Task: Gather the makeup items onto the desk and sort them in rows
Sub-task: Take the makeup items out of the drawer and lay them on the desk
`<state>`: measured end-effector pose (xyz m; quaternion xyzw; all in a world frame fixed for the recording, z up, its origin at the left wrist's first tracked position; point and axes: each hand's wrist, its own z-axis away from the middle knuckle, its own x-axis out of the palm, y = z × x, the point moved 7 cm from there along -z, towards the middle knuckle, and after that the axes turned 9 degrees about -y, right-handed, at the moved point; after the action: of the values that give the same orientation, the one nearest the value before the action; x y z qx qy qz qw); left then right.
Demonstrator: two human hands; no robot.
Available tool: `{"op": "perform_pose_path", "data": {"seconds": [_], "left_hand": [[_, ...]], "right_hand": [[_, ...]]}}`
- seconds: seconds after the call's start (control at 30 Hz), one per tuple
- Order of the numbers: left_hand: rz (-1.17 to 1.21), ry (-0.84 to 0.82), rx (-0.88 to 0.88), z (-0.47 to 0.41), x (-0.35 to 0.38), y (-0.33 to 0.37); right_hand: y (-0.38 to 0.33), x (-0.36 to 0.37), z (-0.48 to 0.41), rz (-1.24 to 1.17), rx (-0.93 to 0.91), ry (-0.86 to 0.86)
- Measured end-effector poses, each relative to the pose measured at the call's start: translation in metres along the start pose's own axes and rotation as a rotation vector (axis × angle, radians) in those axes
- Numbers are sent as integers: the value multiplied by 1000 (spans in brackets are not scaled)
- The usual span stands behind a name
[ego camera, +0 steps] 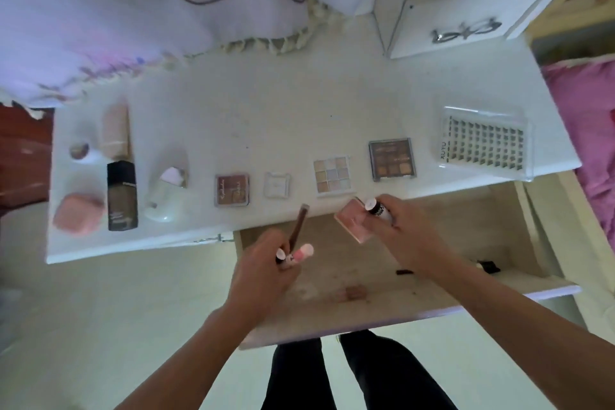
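The white worktop runs left to right. Its front edge meets the open drawer, which juts out under the right half. A row of flat square cases sits close to that edge: a brown palette, a white compact, a pale palette and a dark palette. A clear lash tray comes last, near the right end. Behind the row the smooth surface lies bare up to a fringed throw.

At the left end things are packed closer. There is a dark foundation bottle lying flat, a pale tube behind it and a soft pink puff at the corner. Next to the bottle is a glossy egg case (something lilac shows inside).

Both hands hover over the drawer. The left hand has its grip curled round a brown pencil, tip toward the worktop edge, with a pink-capped tube beside it. The right hand pinches a flat pink case and a small white-capped bottle. The case overlaps the worktop's edge.

On the drawer's raw wood floor lie a nude tube and a dark stick, well apart.
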<state>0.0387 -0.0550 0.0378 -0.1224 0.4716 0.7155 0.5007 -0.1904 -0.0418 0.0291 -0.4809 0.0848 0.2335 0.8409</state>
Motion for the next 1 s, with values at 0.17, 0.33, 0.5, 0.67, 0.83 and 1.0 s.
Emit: {"op": "perform_pose_path", "data": {"seconds": [0.17,0.33,0.5,0.67,0.83,1.0], "left_hand": [[72,203,-12,-27,-108,-23],[14,215,-147,-82,-192,-67],[120,90,-256,-143,-228,-109],[85,2,-253,-180,-229,-127],[78,24,-201,-200,-234,-139],[86,101,-224,-203,-253,-157]], "right_hand": [[-96,15,-71,142,-84,35],[-156,45,-146,204,14,22],[-174,75,-205,144,204,88],[-185,97,-238,186,266,126],[-207,88,-249,480,224,220],[-211,72,-257,632,227,270]]}}
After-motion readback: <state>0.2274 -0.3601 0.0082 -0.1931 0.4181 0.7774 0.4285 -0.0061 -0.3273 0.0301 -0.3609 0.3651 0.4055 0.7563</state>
